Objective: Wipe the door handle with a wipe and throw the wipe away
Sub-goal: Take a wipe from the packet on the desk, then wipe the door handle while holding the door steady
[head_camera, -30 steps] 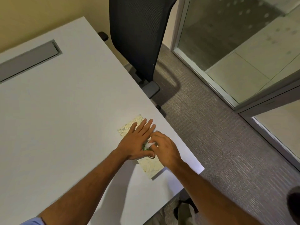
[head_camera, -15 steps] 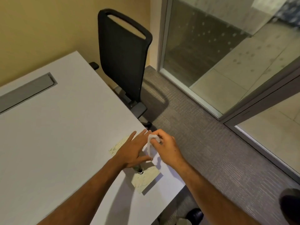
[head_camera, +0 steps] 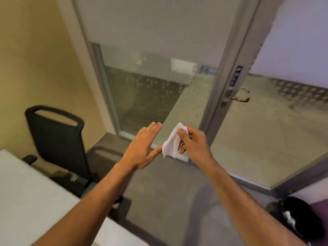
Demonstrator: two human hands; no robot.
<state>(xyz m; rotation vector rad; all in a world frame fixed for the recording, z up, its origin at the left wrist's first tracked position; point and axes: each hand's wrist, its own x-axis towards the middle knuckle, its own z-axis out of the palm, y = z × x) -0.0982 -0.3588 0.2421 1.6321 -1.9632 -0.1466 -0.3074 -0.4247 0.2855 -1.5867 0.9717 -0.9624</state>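
White wipe (head_camera: 173, 141) is now up in the air, pinched in the right hand (head_camera: 192, 142); a second ago both hands were down on the bench (head_camera: 26, 192) pulling it from the pack. View has swung up from the bench toward the glass door (head_camera: 266, 130), so the pack is out of sight and the pickup step reads as done; next is the walk to the handle. Left hand (head_camera: 142, 148) is flat and spread, holding nothing, thumb tip just beside the wipe's lower edge at about 8 o'clock of it. Right hand's thumb and fingers are clamped on the wipe's upper part.

Wipe looks thin, limp, partly folded, hanging down in a crumpled strip, lower corners loose. Door handle (head_camera: 238, 97) is a metal lever at 2 o'clock from the hands, well apart, untouched. Dark bin (head_camera: 301, 221) sits at 5 o'clock, low right, probably the throw-away spot. Black chair (head_camera: 58, 139) at 9 o'clock, not involved.
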